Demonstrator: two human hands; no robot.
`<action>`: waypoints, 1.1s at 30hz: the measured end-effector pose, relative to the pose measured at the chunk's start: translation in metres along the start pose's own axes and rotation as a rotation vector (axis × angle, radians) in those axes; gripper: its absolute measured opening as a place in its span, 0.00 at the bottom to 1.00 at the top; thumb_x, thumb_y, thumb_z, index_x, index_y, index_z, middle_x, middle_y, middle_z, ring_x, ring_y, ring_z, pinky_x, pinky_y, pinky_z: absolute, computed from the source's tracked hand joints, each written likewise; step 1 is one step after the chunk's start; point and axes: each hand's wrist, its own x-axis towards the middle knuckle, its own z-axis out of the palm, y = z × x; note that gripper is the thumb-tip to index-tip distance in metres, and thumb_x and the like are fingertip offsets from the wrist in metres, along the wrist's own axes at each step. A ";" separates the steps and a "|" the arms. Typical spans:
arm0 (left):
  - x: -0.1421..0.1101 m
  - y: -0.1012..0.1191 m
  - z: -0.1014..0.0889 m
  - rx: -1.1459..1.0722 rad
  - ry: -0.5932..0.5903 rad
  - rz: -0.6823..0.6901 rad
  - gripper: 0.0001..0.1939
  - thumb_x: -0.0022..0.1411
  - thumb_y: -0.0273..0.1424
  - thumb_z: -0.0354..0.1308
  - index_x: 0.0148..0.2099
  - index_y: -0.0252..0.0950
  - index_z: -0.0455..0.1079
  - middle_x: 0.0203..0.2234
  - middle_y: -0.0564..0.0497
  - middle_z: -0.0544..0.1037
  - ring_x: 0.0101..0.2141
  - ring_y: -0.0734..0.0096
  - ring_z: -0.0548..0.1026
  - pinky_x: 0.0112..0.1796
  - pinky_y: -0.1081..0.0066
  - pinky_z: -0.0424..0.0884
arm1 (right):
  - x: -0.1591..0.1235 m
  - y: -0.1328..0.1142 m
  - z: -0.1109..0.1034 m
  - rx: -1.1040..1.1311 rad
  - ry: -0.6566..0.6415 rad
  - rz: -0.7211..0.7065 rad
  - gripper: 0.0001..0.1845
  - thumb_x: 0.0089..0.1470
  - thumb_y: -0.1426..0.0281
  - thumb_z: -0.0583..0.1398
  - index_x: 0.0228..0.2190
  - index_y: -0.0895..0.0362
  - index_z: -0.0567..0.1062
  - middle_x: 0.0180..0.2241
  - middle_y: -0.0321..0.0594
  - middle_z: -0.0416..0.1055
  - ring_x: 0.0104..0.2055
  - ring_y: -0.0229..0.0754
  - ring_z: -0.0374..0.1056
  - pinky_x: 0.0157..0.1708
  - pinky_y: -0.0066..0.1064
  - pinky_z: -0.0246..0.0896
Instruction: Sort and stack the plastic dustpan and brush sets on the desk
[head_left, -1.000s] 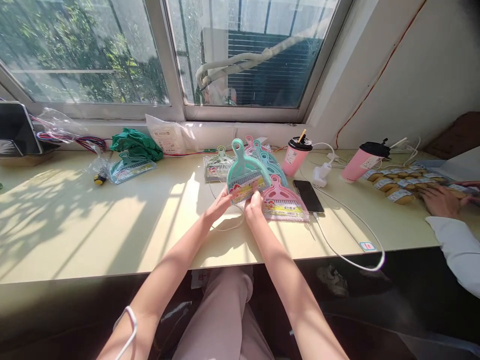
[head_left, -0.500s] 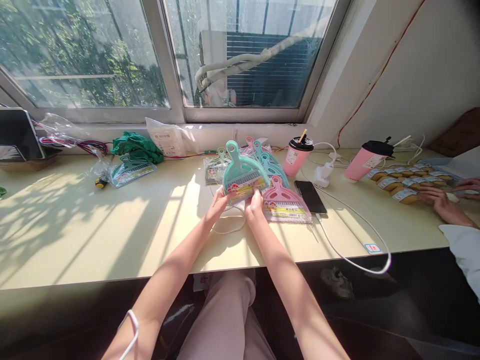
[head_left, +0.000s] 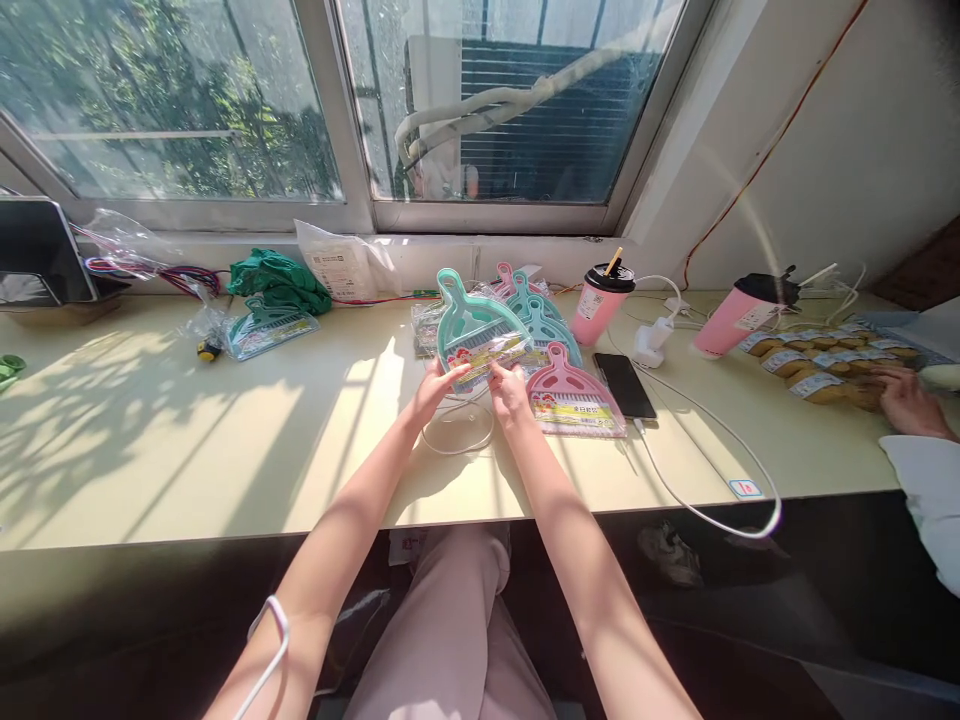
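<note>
Over the table, the left hand and right hand grasp a green dustpan by its lower edge, thumbs in front. Clear wrap encloses it with a brush. Just right lies a pink dustpan, likewise wrapped. Farther right are two pink cups, black lids hiding their contents; a yellow straw pokes from the left one.

The green dustpan between my left hand and my right hand looks like smooth plastic, and its clear wrapping is glossy, a little wrinkled film. The pink dustpan seems also of plastic, under shiny film. The table is smooth with a soft sheen. The phone has a glossy dark face. The window frame looks like dull metal.
</note>
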 end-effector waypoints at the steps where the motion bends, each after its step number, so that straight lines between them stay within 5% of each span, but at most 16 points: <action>1: -0.002 0.000 0.001 -0.009 -0.038 -0.023 0.32 0.50 0.45 0.76 0.53 0.36 0.75 0.49 0.41 0.84 0.45 0.52 0.83 0.38 0.63 0.80 | 0.000 0.000 0.000 0.008 0.019 -0.011 0.18 0.48 0.80 0.67 0.37 0.51 0.68 0.36 0.32 0.81 0.42 0.38 0.79 0.49 0.33 0.78; 6: -0.003 -0.007 0.004 -0.010 -0.197 -0.121 0.38 0.52 0.46 0.76 0.61 0.36 0.72 0.56 0.36 0.81 0.46 0.48 0.84 0.45 0.54 0.80 | 0.004 -0.002 -0.004 0.024 0.087 -0.053 0.21 0.47 0.82 0.66 0.38 0.50 0.69 0.39 0.31 0.82 0.41 0.36 0.79 0.54 0.35 0.77; 10: 0.005 -0.011 0.000 -0.050 -0.079 -0.117 0.33 0.58 0.48 0.71 0.62 0.41 0.72 0.63 0.40 0.76 0.59 0.44 0.77 0.47 0.55 0.80 | 0.007 -0.003 -0.005 0.025 0.051 -0.050 0.22 0.46 0.81 0.67 0.39 0.50 0.69 0.40 0.31 0.82 0.42 0.36 0.80 0.53 0.37 0.78; 13: 0.009 -0.010 -0.001 -0.081 0.035 -0.065 0.31 0.56 0.47 0.71 0.58 0.41 0.73 0.58 0.42 0.80 0.59 0.46 0.76 0.44 0.59 0.79 | 0.005 -0.003 -0.004 0.016 0.038 -0.054 0.21 0.46 0.82 0.66 0.39 0.51 0.69 0.40 0.31 0.83 0.42 0.36 0.80 0.53 0.36 0.78; 18: 0.006 -0.003 0.001 -0.075 0.031 0.029 0.32 0.45 0.43 0.79 0.49 0.36 0.74 0.45 0.42 0.84 0.49 0.48 0.81 0.44 0.61 0.78 | 0.001 -0.004 -0.001 0.013 0.057 -0.028 0.18 0.48 0.80 0.67 0.36 0.51 0.70 0.37 0.33 0.82 0.41 0.39 0.80 0.48 0.35 0.80; 27: 0.008 -0.004 0.004 -0.084 -0.016 0.074 0.34 0.43 0.44 0.80 0.47 0.36 0.72 0.43 0.42 0.84 0.47 0.50 0.80 0.46 0.61 0.76 | 0.005 -0.006 -0.005 -0.060 0.124 0.016 0.20 0.45 0.80 0.68 0.35 0.50 0.67 0.30 0.26 0.77 0.34 0.37 0.77 0.37 0.28 0.77; 33: 0.009 -0.006 0.003 -0.103 -0.012 0.076 0.36 0.40 0.45 0.80 0.47 0.37 0.70 0.42 0.44 0.83 0.44 0.55 0.80 0.43 0.63 0.75 | 0.004 -0.004 -0.002 -0.034 0.139 0.018 0.19 0.46 0.81 0.65 0.36 0.51 0.68 0.31 0.26 0.77 0.36 0.36 0.77 0.40 0.28 0.77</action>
